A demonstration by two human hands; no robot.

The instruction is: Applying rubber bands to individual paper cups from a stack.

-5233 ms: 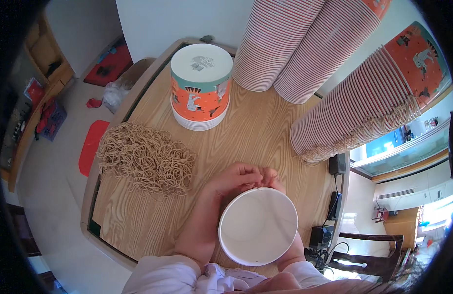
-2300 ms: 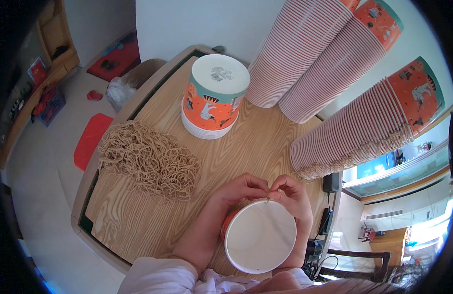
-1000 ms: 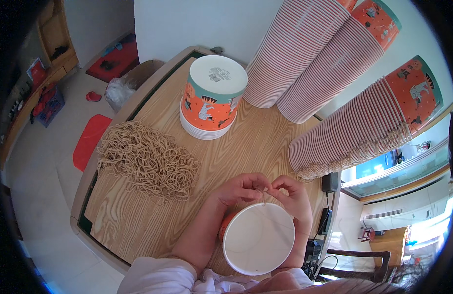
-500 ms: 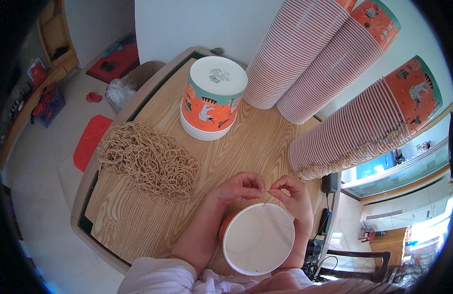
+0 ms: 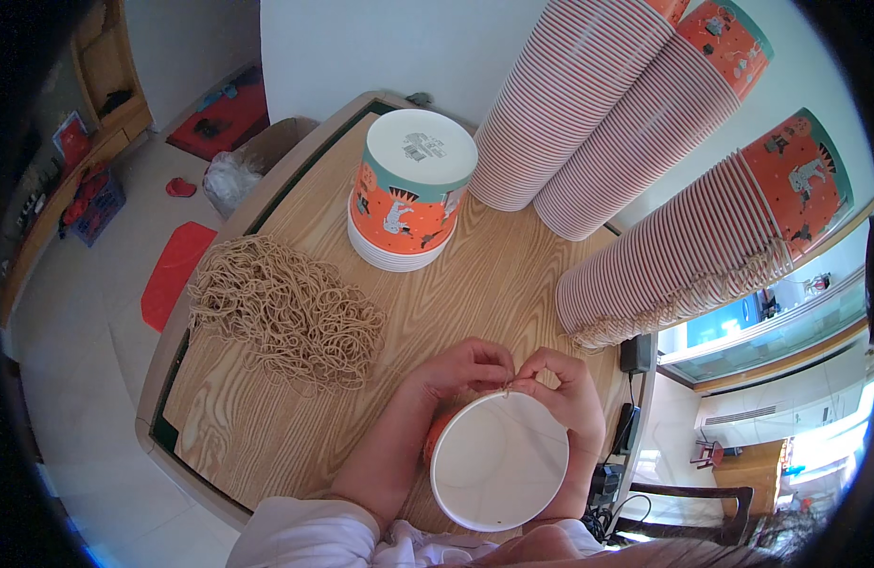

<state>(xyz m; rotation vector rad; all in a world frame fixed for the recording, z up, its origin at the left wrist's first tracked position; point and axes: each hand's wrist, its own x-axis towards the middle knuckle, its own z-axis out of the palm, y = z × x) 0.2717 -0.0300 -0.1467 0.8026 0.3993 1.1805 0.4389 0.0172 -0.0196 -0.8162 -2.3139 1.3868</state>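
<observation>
- Left forearm comes up from the lower edge at about six o'clock, bare below a white sleeve, angling toward one o'clock.
- Left hand (image 5: 460, 367) sits palm down, knuckles up, fingers curled in, thumb and forefinger pinched together at its three o'clock side.
- Right hand (image 5: 567, 390) lies just beside it at three o'clock, wrist bent, fingers hooked over and curling back toward nine o'clock.
- Both sets of fingertips meet in the middle, nearly touching, pinching tight at one small spot.
- Right forearm is mostly hidden; only the wrist shows, dropping toward six o'clock.
</observation>
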